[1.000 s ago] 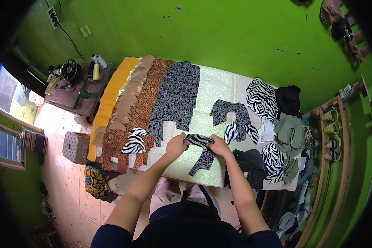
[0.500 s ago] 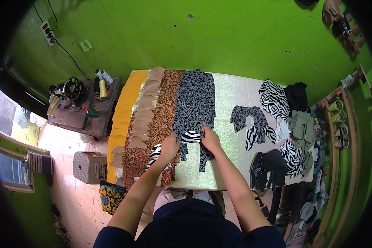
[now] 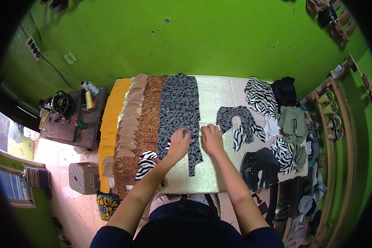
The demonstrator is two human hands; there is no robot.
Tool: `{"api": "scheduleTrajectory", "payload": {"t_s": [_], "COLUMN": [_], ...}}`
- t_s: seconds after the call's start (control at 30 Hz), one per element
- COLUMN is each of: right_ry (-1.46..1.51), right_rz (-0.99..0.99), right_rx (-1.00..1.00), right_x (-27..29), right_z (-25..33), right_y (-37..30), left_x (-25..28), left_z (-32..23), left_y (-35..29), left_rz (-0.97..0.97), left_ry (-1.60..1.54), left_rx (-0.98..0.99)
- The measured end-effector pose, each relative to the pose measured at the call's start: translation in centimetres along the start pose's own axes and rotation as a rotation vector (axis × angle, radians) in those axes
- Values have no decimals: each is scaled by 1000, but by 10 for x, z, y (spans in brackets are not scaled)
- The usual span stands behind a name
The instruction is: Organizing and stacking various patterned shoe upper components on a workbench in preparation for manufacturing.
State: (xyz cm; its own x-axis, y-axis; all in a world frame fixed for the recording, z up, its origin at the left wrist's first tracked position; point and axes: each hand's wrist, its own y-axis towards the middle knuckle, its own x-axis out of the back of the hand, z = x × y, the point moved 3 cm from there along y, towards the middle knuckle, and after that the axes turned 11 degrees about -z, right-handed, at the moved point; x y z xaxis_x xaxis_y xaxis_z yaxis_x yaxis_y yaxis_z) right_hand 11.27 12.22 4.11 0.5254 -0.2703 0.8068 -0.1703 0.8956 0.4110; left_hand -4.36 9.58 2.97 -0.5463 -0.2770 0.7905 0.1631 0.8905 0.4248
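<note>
My left hand lies over the lower part of a grey-and-black patterned column of fabric pieces. Its fingers are bent and slightly apart on the cloth. Beside its wrist, a bit of zebra-print fabric peeks out, mostly hidden by the hand. My right hand rests at the column's right edge, over the pale shiny sheet, with fingers apart and bent downward. Nothing shows clearly in its grasp. More zebra-print pieces lie left of my left forearm, on leopard-print fabric.
Overlapping beige rounded pieces and yellow fabric line the table's left side. Cut grey-patterned pieces, black pieces and olive fabric lie right. A sewing machine stands left; sandals hang on a rack.
The zebra-print strip stretched between my hands is no longer seen there. My hands have shifted onto the grey-patterned column's lower right, and the whole view has swung slightly.
</note>
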Motion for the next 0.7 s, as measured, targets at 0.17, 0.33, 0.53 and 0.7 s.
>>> {"api": "scheduleTrajectory", "payload": {"t_s": [0.17, 0.33, 0.53, 0.7], "right_ry": [-160, -421, -233, -141], "right_rz": [-23, 20, 294, 262], "right_rx": [-28, -126, -214, -202], "right_x": [32, 38, 48, 47], "right_z": [-90, -180, -204, -204], "right_y": [28, 39, 65, 68], "left_x": [-47, -99, -132, -132], "left_z": [-54, -84, -78, -79], "left_y": [53, 89, 96, 101], "left_rz": [154, 233, 62, 95], "left_ry": [-159, -169, -127, -155], "left_rx": [-2, 212, 328, 493]}}
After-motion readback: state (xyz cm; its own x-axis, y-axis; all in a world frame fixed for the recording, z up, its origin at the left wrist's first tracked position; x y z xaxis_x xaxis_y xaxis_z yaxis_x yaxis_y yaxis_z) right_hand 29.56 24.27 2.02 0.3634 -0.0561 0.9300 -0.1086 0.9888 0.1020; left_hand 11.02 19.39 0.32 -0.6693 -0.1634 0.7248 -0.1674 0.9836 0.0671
